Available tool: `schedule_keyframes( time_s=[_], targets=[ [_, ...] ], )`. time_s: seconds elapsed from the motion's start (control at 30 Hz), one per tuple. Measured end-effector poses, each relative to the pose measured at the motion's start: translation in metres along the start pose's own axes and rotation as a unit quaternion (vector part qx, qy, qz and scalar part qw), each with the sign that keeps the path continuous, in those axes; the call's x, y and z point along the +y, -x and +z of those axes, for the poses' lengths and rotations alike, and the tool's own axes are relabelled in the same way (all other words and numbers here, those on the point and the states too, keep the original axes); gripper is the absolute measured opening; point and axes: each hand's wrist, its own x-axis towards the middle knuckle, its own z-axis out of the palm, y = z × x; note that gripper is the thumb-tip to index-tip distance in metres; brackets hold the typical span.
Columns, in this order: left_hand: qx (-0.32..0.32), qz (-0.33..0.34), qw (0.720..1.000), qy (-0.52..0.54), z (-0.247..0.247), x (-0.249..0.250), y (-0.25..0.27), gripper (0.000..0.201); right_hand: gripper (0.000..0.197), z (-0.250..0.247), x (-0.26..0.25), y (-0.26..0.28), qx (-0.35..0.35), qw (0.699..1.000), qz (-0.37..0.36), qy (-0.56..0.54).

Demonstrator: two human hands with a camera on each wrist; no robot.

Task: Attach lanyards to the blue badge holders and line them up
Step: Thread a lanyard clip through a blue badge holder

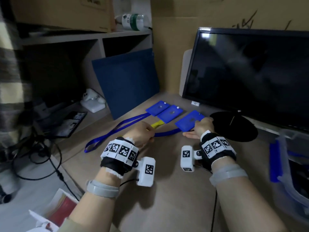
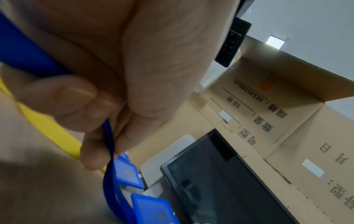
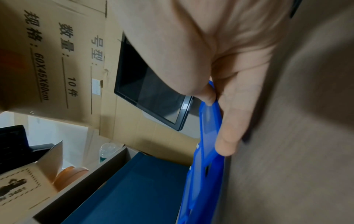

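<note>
Three blue badge holders lie in a diagonal row on the brown table [image 1: 167,190]: the far one [image 1: 158,108], the middle one [image 1: 169,113] and the near one [image 1: 189,121]. A blue lanyard [image 1: 103,136] runs left from the far holder, and a yellow lanyard [image 1: 157,124] leaves the middle one. My right hand [image 1: 199,126] pinches the near holder's [image 3: 208,131] right edge between thumb and fingers. My left hand [image 1: 150,131] grips the near holder's blue lanyard [image 2: 109,136], stretched between both hands. The yellow lanyard [image 2: 47,124] passes by that hand.
A dark monitor [image 1: 247,77] on a round black base [image 1: 237,126] stands at the right rear. A dark blue board [image 1: 127,82] leans behind the holders. A clear bin [image 1: 284,161] with blue items sits at the right edge. Shelves and cables fill the left.
</note>
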Motion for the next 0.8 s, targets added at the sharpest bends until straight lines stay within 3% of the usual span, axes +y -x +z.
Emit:
schedule_keyframes(
  time_s=[0.13, 0.23, 0.33, 0.47, 0.53, 0.67, 0.8],
  targets=[
    [-0.001, 0.000, 1.000, 0.010, -0.001, 0.012, -0.015, 0.016, 0.022, 0.005, -0.008, -0.026, 0.025, 0.999, -0.025, 0.018],
    [-0.017, -0.017, 1.000, 0.019, 0.004, 0.009, -0.024, 0.015, 0.027, 0.010, 0.000, -0.036, 0.000, 0.996, -0.008, 0.088],
    [-0.045, -0.043, 0.998, 0.030, 0.007, 0.003, -0.025, 0.019, 0.015, 0.012, 0.005, -0.034, -0.021, 0.988, -0.019, 0.151],
    [-0.066, -0.060, 0.995, 0.041, 0.006, 0.002, -0.020, 0.023, 0.023, 0.012, 0.002, -0.033, -0.030, 0.982, -0.025, 0.182],
    [-0.065, -0.060, 0.995, 0.044, 0.004, 0.000, -0.018, 0.024, 0.019, 0.014, 0.001, -0.032, -0.036, 0.983, -0.019, 0.176],
    [-0.060, -0.043, 0.997, 0.029, -0.005, -0.008, -0.012, 0.027, 0.034, 0.017, 0.000, -0.026, -0.039, 0.983, -0.007, 0.180],
    [-0.042, -0.042, 0.998, 0.005, -0.012, -0.015, -0.004, 0.026, 0.035, 0.021, -0.001, -0.025, -0.052, 0.985, -0.004, 0.165]
  ],
)
